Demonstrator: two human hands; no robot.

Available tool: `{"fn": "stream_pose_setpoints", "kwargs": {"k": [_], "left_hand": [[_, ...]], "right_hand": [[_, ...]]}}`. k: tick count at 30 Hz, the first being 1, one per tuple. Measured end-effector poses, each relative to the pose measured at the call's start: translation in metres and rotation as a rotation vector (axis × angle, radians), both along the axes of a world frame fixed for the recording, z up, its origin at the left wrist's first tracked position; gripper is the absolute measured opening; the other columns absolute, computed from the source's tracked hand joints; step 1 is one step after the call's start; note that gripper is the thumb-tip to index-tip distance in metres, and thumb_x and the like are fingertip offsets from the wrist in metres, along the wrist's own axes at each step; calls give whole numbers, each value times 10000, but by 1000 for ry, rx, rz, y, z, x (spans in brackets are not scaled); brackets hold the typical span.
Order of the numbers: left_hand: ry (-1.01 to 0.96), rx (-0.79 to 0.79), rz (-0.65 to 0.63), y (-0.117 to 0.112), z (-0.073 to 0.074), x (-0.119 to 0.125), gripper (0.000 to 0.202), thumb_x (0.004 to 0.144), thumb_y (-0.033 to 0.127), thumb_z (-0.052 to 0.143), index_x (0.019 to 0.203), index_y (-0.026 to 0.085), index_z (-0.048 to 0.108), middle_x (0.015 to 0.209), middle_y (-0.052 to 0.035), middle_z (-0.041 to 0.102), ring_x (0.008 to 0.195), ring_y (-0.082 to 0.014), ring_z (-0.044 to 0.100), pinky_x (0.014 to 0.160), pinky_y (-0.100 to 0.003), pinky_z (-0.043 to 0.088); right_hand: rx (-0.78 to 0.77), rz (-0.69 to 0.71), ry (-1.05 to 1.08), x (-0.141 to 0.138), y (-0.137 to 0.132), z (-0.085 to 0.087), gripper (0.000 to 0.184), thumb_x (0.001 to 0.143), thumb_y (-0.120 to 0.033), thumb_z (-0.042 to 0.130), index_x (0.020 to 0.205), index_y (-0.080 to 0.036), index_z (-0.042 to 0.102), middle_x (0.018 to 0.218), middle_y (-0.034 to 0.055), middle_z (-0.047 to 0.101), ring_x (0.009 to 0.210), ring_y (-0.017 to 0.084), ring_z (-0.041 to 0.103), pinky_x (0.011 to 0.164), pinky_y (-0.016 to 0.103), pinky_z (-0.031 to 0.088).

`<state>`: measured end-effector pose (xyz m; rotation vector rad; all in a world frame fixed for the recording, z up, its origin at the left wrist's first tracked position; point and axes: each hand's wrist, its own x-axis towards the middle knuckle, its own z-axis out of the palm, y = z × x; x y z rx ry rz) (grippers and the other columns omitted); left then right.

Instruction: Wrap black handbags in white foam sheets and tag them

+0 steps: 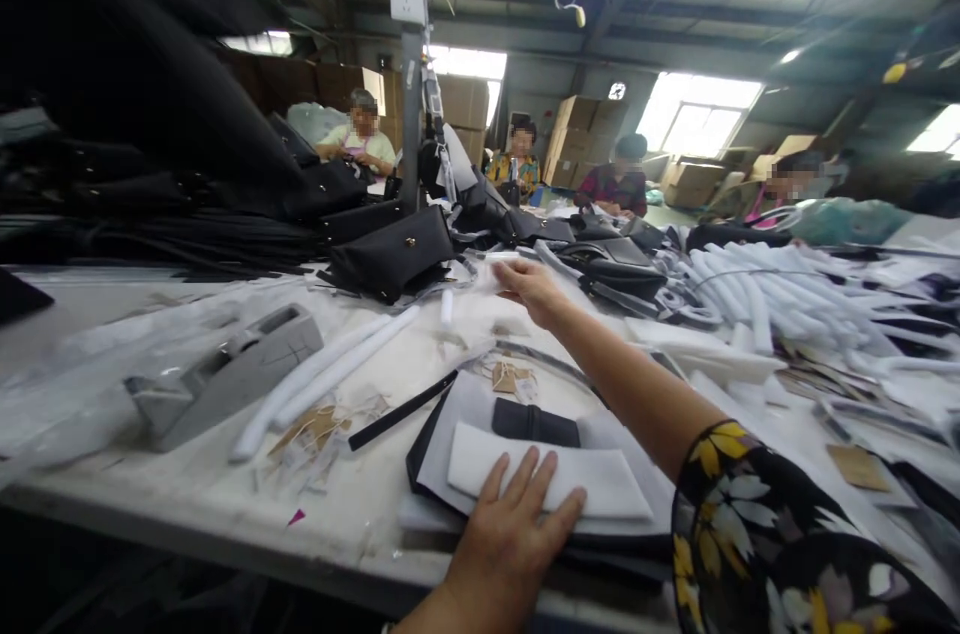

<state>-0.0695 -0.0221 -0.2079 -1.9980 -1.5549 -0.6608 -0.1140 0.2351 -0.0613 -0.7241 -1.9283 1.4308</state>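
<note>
My left hand (517,524) lies flat with fingers spread on a folded white foam sheet (607,484). Under that sheet is a black bag (424,449) with a white lining sheet (442,439) on it, near the table's front edge. A black strap-like band (536,422) shows just above the foam. My right hand (529,286) reaches far across the table, its fingers closed together at a pale, thin white piece that I cannot make out clearly. Below the right forearm lie brown paper tags (505,376) with strings.
A grey tape dispenser (232,374) and white foam tubes (322,379) lie at left. Black bags (394,254) are piled at the back, with more foam tubes (750,289) at right. A metal post (412,114) rises behind. Several co-workers sit across the table.
</note>
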Motion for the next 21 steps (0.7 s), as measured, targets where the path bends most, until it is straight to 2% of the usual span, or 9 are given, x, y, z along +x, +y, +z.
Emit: {"fn": "stream_pose_setpoints", "kwargs": {"k": [3, 6, 8, 11, 14, 16, 18, 21], "left_hand": [[11, -15, -3, 0, -2, -1, 445, 991, 244, 438, 1428, 302, 495, 1455, -92, 528, 1339, -274, 491, 1050, -448, 431], [10, -21, -11, 0, -4, -1, 479, 978, 193, 436, 1443, 302, 477, 1478, -91, 503, 1354, -270, 473, 1055, -449, 429], [19, -29, -10, 1, -5, -1, 497, 975, 169, 423, 1452, 305, 463, 1484, -89, 497, 1356, -264, 472, 1048, -447, 437], [43, -25, -4, 1, -4, -2, 516, 976, 151, 412, 1466, 309, 440, 1485, -84, 497, 1361, -256, 469, 1040, -439, 448], [64, -5, -8, 2, -2, -3, 528, 975, 133, 394, 1470, 313, 431, 1490, -75, 492, 1355, -246, 478, 1031, -429, 460], [71, -3, -7, 2, 0, -3, 551, 963, 99, 374, 1465, 316, 438, 1490, -69, 491, 1345, -239, 491, 1025, -426, 467], [70, -23, -6, 1, 0, -3, 575, 948, 68, 360, 1461, 315, 445, 1491, -67, 489, 1345, -237, 492, 1028, -428, 467], [51, -70, -8, 0, 0, -3, 583, 946, 54, 354, 1460, 315, 449, 1504, -74, 470, 1364, -244, 470, 1048, -441, 453]], "right_hand": [[105, -67, -56, 32, 16, 7, 246, 865, -381, 673, 778, -151, 677, 800, 31, 696, 886, 184, 667, 793, 259, 525], [186, -201, -95, 59, 38, 12, 221, 760, -255, 765, 619, -153, 629, 676, 16, 641, 887, 196, 647, 792, 241, 489], [197, -287, -112, 74, 53, 13, 147, 695, -170, 792, 670, -155, 648, 616, -10, 611, 799, 173, 642, 758, 236, 488], [150, -392, -130, 92, 73, 12, 231, 643, -134, 821, 826, -140, 681, 528, -45, 571, 577, 137, 601, 635, 256, 508], [98, -466, -96, 110, 85, 17, 181, 707, -201, 810, 762, -123, 656, 511, -46, 563, 472, 109, 555, 542, 259, 513], [98, -506, -23, 121, 87, 26, 188, 750, -239, 786, 721, -123, 641, 545, -31, 589, 493, 100, 571, 559, 253, 528], [114, -526, 71, 132, 80, 38, 157, 784, -245, 749, 762, -127, 649, 628, -6, 644, 579, 105, 623, 637, 249, 553], [136, -498, 181, 154, 49, 48, 109, 820, -233, 703, 874, -151, 657, 838, 15, 719, 776, 112, 684, 786, 241, 556]]}}
